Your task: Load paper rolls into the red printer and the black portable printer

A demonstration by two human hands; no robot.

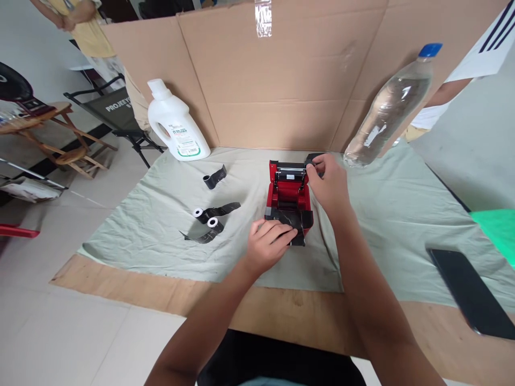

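A small red and black label printer stands on the cloth with its lid raised and its inside showing. My left hand lies over the printer's front, fingers stretched and slightly apart on a black strip; whether it pinches the strip's edge I cannot tell. At the upper right corner, my right hand has thumb and fingers closed on the black side of the raised lid. Left of the printer lie a small black roll and two black rolls with white cores, their tails loose and curled.
A white jug and a leaning clear bottle stand before a cardboard screen. A phone lies at the right near the wooden table edge. Green cloth hangs beside it. Two people stand behind the screen.
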